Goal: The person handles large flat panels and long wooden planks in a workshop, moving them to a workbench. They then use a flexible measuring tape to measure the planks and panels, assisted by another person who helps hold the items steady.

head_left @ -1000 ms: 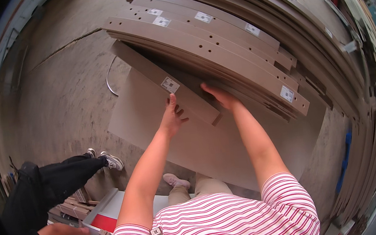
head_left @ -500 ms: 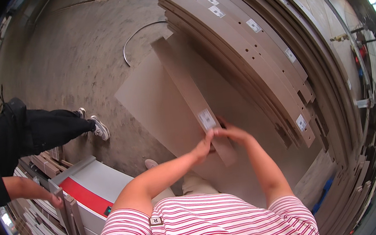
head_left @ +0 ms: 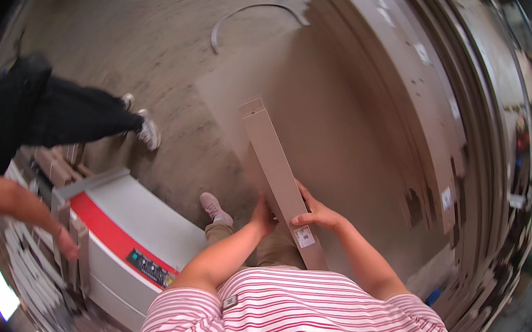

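Note:
A long, narrow brown board (head_left: 270, 159) with a white label near its close end lies lengthwise between my hands, pointing away from my body. Its far end looks thicker than a single sheet, so it may be more than one piece. My left hand (head_left: 263, 216) grips its left edge, the fingers partly hidden by the board. On the other side, my right hand (head_left: 318, 214) holds the right edge, thumb over the top face beside the label. Beneath the held board is a large flat brown panel (head_left: 333, 118).
Tall stacks of drilled, labelled brown boards (head_left: 395, 84) stand to the right. At left is a white and red machine (head_left: 152, 213) with a control panel. A co-worker (head_left: 53, 112) in black stands there, one hand by some narrow boards. A grey strip (head_left: 247, 10) curves on the floor.
The board has come closer to my body and swung more upright in view. My hands have parted from near each other to opposite edges. My view has shifted, moving the stacks right.

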A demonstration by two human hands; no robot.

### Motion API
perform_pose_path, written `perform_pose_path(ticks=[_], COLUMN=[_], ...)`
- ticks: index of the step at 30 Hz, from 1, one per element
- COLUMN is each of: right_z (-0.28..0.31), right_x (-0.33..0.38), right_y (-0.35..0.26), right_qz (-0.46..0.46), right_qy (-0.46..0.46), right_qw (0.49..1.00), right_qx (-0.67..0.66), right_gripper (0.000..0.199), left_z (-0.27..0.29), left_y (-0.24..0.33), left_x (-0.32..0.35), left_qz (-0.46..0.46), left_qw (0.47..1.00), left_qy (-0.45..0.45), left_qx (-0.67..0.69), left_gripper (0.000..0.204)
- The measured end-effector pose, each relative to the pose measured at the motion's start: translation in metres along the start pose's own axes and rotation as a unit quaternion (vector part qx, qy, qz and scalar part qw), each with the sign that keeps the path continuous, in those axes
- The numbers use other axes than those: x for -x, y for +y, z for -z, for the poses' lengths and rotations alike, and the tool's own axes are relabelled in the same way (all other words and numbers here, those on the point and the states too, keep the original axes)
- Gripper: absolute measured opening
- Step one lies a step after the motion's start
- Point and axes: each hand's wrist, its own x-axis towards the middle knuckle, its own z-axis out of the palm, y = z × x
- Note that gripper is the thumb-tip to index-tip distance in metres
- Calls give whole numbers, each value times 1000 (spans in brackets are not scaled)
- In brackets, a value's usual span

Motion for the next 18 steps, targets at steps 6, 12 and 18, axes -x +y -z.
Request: perform_pose_path(ticks=[6, 12, 18], right_z=[-57, -90, -158], right_x=[-29, -44, -64], right_y=[27, 10, -47], right_qz=[21, 14, 43], right_qy=[-75, -152, -234], right_qw=[991, 964, 913], right_qx=[109, 218, 331], right_gripper=[109, 102, 103], left_z=[38, 69, 72], left_y=[-11, -28, 20], left_x=[12, 20, 127], left_qz=[-77, -245, -317], left_qw=[927, 920, 820], left_qy=[-249, -236, -383], left_qx=[272, 194, 282], left_gripper=[36, 34, 30])
